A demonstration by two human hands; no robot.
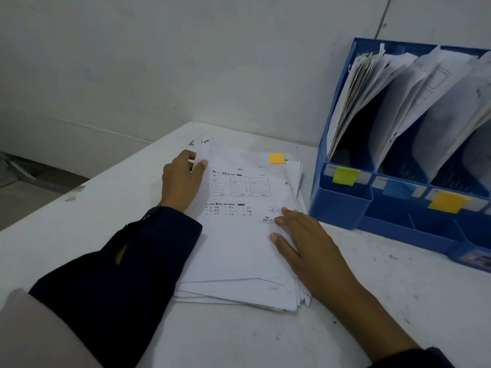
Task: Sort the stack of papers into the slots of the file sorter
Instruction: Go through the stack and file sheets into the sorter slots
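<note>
A stack of white printed papers (pixel 239 248) lies on the white table (pixel 79 235), its top sheet bearing an orange sticky note (pixel 277 158) at the far right corner. My left hand (pixel 183 179) holds the top sheet's far left edge, thumb on top and fingers curled behind it. My right hand (pixel 305 240) rests flat on the stack's right side, fingers straight. The blue file sorter (pixel 342 205) stands to the right, its slots holding leaning papers (pixel 372 102). Green (pixel 345 176), blue (pixel 397 189) and orange (pixel 447 201) tabs mark the slot fronts.
A white wall (pixel 186 62) rises close behind the table. The table's left edge drops to a grey floor (pixel 32 187). Bare tabletop lies in front of the stack and below the sorter.
</note>
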